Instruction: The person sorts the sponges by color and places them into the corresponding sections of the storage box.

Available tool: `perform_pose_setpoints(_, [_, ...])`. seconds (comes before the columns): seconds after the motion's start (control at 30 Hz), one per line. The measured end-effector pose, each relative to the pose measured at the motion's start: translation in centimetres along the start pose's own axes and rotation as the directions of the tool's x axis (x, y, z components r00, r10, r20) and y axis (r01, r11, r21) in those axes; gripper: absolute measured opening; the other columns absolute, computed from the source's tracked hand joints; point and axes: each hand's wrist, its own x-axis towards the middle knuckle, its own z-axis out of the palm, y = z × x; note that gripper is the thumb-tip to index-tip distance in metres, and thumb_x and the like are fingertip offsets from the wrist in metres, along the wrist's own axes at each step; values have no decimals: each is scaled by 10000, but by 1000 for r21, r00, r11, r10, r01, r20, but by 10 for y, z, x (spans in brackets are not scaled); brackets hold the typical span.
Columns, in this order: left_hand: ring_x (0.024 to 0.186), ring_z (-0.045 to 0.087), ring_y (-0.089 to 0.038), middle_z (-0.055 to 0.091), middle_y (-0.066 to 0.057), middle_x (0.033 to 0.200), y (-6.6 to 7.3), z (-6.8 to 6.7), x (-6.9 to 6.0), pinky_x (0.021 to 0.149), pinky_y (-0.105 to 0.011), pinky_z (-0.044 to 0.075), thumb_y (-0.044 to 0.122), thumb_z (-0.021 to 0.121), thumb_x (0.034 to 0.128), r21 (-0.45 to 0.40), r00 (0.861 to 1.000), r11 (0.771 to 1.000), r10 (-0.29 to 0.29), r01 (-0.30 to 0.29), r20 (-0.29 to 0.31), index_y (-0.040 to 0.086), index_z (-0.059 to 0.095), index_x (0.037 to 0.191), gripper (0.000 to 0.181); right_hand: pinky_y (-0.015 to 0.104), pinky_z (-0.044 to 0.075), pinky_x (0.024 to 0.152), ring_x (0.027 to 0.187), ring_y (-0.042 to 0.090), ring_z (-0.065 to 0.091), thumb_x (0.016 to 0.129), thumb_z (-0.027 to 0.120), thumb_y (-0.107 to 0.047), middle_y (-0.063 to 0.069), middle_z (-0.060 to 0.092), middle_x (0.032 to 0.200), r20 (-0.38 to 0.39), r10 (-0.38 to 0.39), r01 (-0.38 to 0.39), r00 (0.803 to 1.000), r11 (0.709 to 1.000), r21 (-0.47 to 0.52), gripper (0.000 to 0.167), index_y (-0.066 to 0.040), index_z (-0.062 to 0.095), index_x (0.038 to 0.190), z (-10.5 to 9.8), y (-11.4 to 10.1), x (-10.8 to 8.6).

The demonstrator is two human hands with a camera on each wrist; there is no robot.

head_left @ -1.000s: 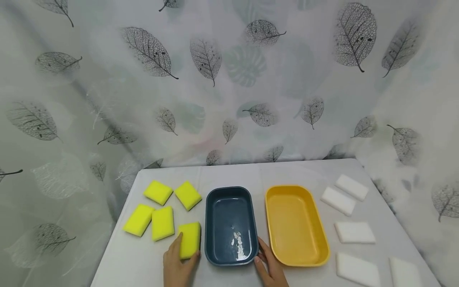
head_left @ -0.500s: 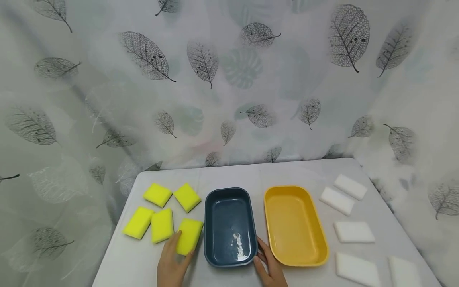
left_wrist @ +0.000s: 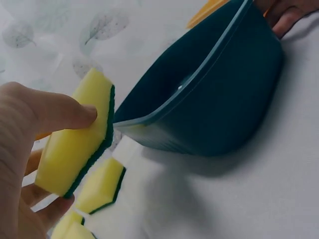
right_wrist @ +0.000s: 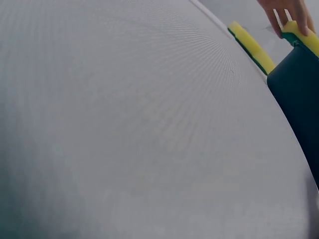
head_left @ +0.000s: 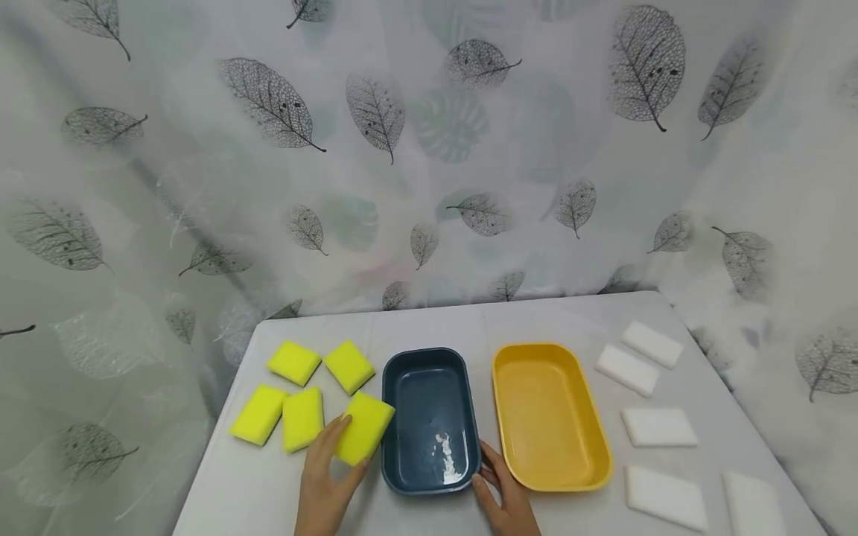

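The left hand (head_left: 323, 476) pinches a yellow sponge (head_left: 365, 427) with a dark green underside between thumb and fingers. In the left wrist view this sponge (left_wrist: 79, 139) is tilted, off the table, beside the rim of the dark blue bin (left_wrist: 214, 99). From the head, its right corner overlaps the left rim of that bin (head_left: 431, 487), which stands upright and holds nothing. At the bin's lower right corner the right hand (head_left: 507, 497) rests with thumb and fingers against the outer wall. The right wrist view shows the left hand (right_wrist: 291, 15) with the sponge over the bin's edge.
Several yellow sponges (head_left: 303, 420) lie on the left of the white table (head_left: 234, 491). A yellow bin (head_left: 553, 417) stands right of the blue one, close to the right hand. Several white blocks (head_left: 660, 427) are on the right side. A leaf-patterned curtain (head_left: 429, 149) hangs behind.
The left hand's sponge has risen from the table, turned clockwise and moved up and right to the blue bin's left rim. The right hand stays at the bin's corner.
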Motion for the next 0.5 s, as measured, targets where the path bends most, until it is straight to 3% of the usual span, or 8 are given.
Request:
perform_pose_setpoints(0.23, [1408,567,-213,553,77,1529,12,9,7,1141,-421,513,145,927,768,16,991,994,102,-104,82,360,543,1475,833,178,538,1052,1315,-63,540,1031,665,-309,108,565,1531,7,41,-41,999,998,-39,536,-106,515,1504,0,-2,-1])
perform_pose_setpoints(0.33, [1393,580,-190,544,127,1529,19,13,11,1129,-440,526,153,930,768,14,983,990,139,-142,117,405,533,1464,841,181,535,1058,1319,-60,538,1032,662,-317,84,561,1537,8,49,-48,999,998,-39,537,-118,512,1508,0,-5,1])
perform_pose_setpoints(0.43, [1390,578,-191,527,144,1543,23,16,14,1127,-467,527,170,921,781,16,971,985,166,-172,173,438,516,1465,839,192,546,1049,1298,-60,555,1021,680,-286,96,572,1527,-1,51,-51,999,998,-25,531,-106,525,1496,0,-7,2])
perform_pose_setpoints(0.5, [1394,571,-201,516,133,1554,25,18,16,1131,-472,523,187,908,798,17,954,978,200,-209,221,432,507,1476,825,192,552,1040,1280,-71,561,1018,683,-279,110,578,1520,-4,56,-57,998,998,-23,530,-97,529,1492,1,-9,3])
